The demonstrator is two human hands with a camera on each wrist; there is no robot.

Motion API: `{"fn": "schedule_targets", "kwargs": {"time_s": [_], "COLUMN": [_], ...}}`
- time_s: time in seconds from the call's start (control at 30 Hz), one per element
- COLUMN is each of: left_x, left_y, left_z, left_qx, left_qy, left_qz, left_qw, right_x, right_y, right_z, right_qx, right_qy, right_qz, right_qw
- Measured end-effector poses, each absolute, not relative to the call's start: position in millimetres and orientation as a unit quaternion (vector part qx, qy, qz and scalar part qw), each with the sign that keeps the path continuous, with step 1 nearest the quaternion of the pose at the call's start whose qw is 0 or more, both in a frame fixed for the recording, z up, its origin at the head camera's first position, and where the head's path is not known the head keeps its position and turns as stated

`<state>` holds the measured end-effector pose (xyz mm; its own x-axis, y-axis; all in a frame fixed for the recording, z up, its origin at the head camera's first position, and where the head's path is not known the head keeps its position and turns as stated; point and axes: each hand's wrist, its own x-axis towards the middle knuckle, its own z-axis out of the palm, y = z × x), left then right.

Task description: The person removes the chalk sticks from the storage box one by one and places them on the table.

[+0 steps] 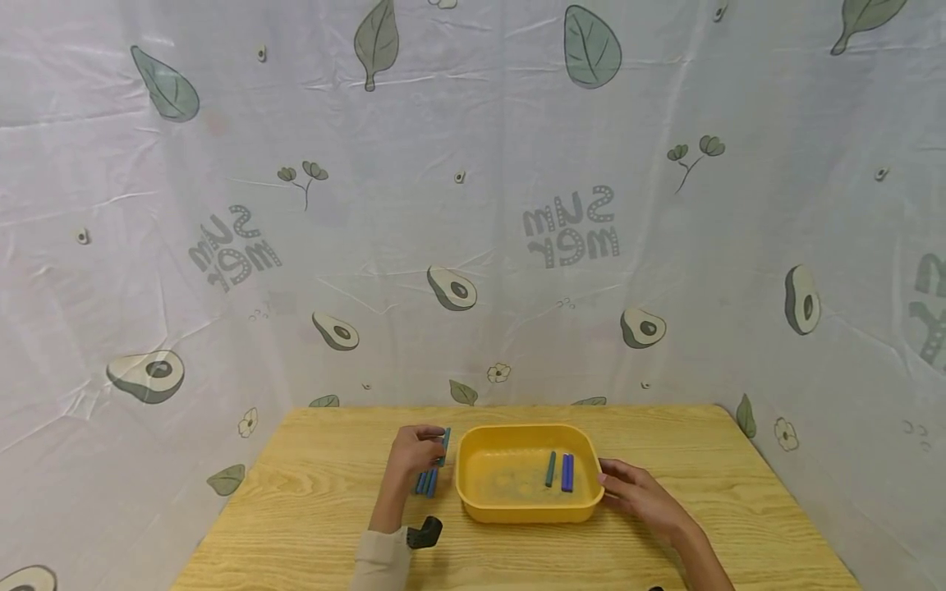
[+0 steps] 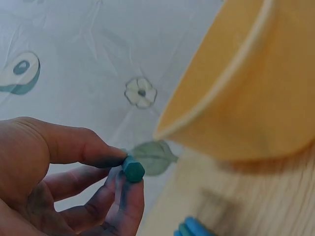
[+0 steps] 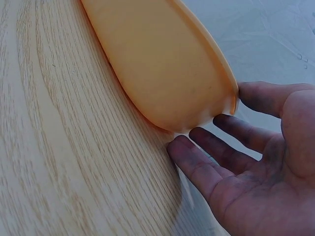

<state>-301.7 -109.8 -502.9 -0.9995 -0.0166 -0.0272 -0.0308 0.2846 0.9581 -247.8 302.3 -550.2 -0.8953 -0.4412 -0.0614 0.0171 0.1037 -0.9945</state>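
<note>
My left hand (image 1: 418, 448) pinches a teal six-sided chalk stick (image 2: 133, 169) between thumb and fingertips, just left of the yellow tray (image 1: 525, 515). Dark blue smudges mark the fingers (image 2: 130, 206). Below that hand, several blue and teal sticks (image 1: 426, 483) lie side by side on the table. Inside the tray, to the right, are a dark green stick (image 1: 550, 469) and two blue-violet sticks (image 1: 567, 473). My right hand (image 1: 641, 497) holds the tray's right end, its digits at the rim and outer wall; in the right wrist view its fingertips (image 3: 181, 144) show smudges too.
The tray stands on a light wood-grain table (image 1: 296, 509). Bluish dust stains its floor. A pale sheet (image 1: 473, 213) printed with leaves and avocados hangs behind the table and along both sides. A black device (image 1: 424, 533) sits on my left wrist.
</note>
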Motion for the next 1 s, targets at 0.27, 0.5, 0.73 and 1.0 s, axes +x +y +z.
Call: {"fn": "schedule_targets", "kwargs": {"time_s": [0.27,0.5,0.73,1.0], "left_x": [-299.5,-301.5,-304.4,-303.4], "left_y": [-137.3,-150.7,-159.4,-164.7], "left_z": [-519.8,-532.3,-546.6,-552.3], "left_qx": [-0.025,-0.045,-0.055,-0.065], "left_qy": [0.796,0.808,0.833,0.855], "left_qz": [0.604,0.587,0.549,0.513], "left_qw": [-0.015,-0.020,-0.032,-0.049], "right_x": [-251.2,-248.0,-247.8,-249.2], "right_y": [301.6,302.6,301.9,299.2], "right_z": [-550.1,-552.2,-550.5,-549.2], "right_qx": [-0.139,-0.128,-0.112,-0.116], "right_qy": [0.723,0.725,0.731,0.733], "right_qz": [-0.652,-0.653,-0.649,-0.644], "right_qw": [0.181,0.178,0.177,0.184]}}
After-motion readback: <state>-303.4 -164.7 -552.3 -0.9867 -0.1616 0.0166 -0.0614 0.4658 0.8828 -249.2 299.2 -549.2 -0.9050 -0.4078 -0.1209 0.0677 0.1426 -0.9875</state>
